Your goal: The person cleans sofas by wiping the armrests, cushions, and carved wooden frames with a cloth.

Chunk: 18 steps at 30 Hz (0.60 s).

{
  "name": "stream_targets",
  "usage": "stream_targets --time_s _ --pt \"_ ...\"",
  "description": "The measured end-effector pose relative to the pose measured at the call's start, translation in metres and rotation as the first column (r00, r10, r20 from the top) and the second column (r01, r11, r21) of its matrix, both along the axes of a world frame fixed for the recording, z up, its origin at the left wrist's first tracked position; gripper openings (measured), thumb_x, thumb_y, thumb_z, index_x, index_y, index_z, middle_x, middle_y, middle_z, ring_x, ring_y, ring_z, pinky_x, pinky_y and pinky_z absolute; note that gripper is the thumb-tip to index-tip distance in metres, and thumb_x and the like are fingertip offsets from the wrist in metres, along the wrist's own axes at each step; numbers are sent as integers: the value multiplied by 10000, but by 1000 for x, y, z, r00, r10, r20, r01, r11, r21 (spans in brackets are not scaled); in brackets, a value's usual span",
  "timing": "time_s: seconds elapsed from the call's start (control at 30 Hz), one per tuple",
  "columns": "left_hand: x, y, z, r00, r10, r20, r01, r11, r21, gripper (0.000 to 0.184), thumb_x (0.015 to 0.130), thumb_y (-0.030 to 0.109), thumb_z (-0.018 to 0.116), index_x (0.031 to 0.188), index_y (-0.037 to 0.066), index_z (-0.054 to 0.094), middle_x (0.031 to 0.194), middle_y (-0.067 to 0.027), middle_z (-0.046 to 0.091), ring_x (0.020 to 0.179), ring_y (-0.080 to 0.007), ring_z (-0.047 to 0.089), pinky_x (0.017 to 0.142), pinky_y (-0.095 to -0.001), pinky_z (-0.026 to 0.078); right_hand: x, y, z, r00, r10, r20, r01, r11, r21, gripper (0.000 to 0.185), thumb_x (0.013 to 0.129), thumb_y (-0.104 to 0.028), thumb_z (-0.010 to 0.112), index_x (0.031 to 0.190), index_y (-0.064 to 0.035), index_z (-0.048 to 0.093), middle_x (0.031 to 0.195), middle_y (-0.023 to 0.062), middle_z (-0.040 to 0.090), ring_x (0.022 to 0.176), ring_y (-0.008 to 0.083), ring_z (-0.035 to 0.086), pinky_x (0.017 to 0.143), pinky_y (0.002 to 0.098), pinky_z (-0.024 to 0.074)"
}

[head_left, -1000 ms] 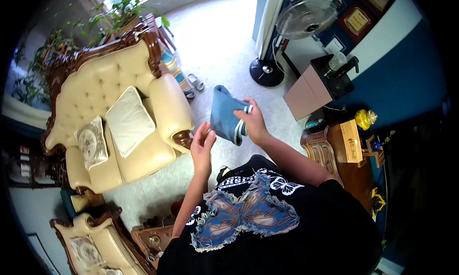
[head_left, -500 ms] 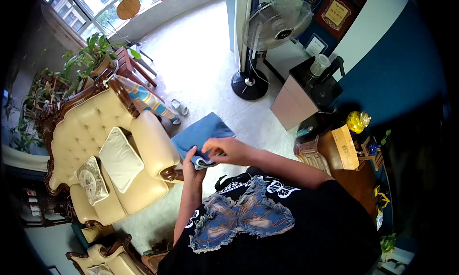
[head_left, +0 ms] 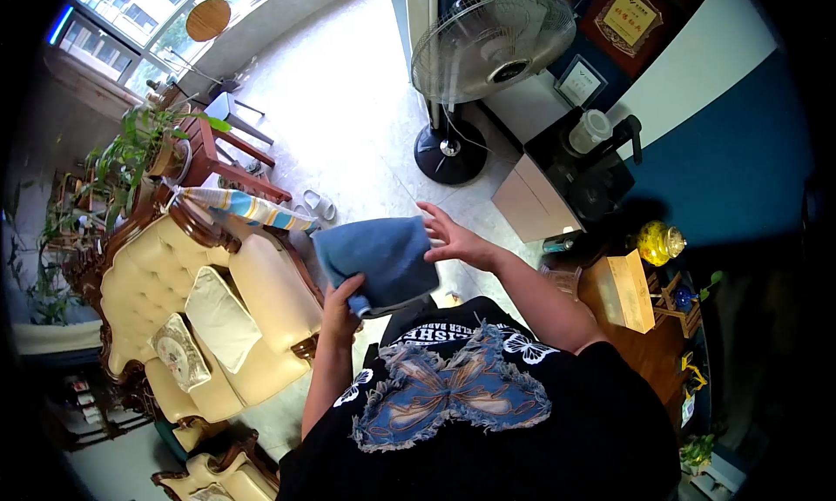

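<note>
One blue cloth (head_left: 379, 259) in left grip (head_left: 342, 309), right grip (head_left: 461, 244) beside; shirt (head_left: 601, 414) shows "LISHE".

Beneath the lower left corner of the folded blue cloth (head_left: 379, 262), most fingers of the left hand (head_left: 341, 308) are hidden. Whether the right hand (head_left: 461, 242) touches its right edge is unclear. The picture's bottom edge cuts off the lower tufted sofa (head_left: 228, 482). The framed certificate's (head_left: 581, 81) small print is illegible.
</note>
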State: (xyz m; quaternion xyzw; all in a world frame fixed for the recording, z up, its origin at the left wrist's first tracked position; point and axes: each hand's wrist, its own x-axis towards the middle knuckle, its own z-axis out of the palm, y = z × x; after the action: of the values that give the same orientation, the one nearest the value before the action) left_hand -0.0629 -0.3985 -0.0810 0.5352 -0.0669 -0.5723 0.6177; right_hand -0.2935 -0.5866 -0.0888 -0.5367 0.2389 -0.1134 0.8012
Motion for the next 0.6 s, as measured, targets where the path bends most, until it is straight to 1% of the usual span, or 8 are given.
stream_targets --time_s 0.03,0.13,0.17,0.27,0.33,0.4,0.5,0.6 --pt "-4 -22 8 997 -58 -44 58 998 -8 467 850 83 697 1284 -22 560 1193 -127 655 1070 -261 647 956 -370 511 3 -12 -6 995 1 101 -16 988 152 1258 714 -415 877 1586 -143 12 1567 181 301 1449 272 304 1180 424 278" --pt "-9 -87 0 960 -251 -123 242 967 -78 416 859 83 697 1246 -26 590 1173 -123 665 1064 -240 648 960 -370 508 -8 -26 -23 987 -71 145 11 927 375 1099 731 -432 861 1543 -47 227 1512 161 392 1387 279 403 1143 396 350" --pt "-8 -109 -10 941 -338 -4 336 939 -77 398 870 106 704 1234 -17 601 1151 -111 669 1040 -226 646 926 -366 519 -11 -29 -29 975 -148 169 75 923 378 913 753 -356 860 1459 -10 395 1401 112 524 1274 236 518 1081 369 427" --pt "-7 -165 -29 741 -515 431 586 810 -38 389 904 148 719 1235 -8 590 1111 -59 669 1012 -158 621 891 -315 516 1 -56 -6 967 -255 10 246 942 228 737 761 -247 855 1373 -23 512 1314 86 598 1197 198 568 1029 355 475" --pt "2 -199 -18 551 -606 574 761 647 -47 450 881 163 768 1248 -8 574 1134 -55 655 1041 -135 597 894 -302 511 11 -78 -27 884 -449 -132 466 826 316 525 769 -129 824 1243 -33 620 1207 76 667 1096 199 631 966 356 522" --pt "24 -228 1 529 -743 409 823 568 -34 598 841 254 814 1305 -4 539 1169 -95 649 1050 -155 605 917 -334 510 11 -92 -34 785 -601 -150 613 721 323 449 798 -83 779 1219 -34 634 1162 79 688 1038 213 662 947 368 535" --pt "89 -297 -16 430 -732 529 886 454 -93 490 938 251 705 1330 -5 560 1116 -126 684 993 -163 646 860 -326 534 2 -111 -43 663 -711 -233 746 603 282 446 781 -37 755 1209 -17 632 1139 90 691 1005 220 674 917 368 551" --pt "132 -369 -34 562 -489 668 637 770 28 294 1005 224 597 1127 -34 667 889 -104 718 786 -147 671 726 -286 542 -21 -109 -58 423 -832 -358 906 400 139 538 742 -50 781 1247 -8 601 1146 103 673 991 235 673 886 367 560"
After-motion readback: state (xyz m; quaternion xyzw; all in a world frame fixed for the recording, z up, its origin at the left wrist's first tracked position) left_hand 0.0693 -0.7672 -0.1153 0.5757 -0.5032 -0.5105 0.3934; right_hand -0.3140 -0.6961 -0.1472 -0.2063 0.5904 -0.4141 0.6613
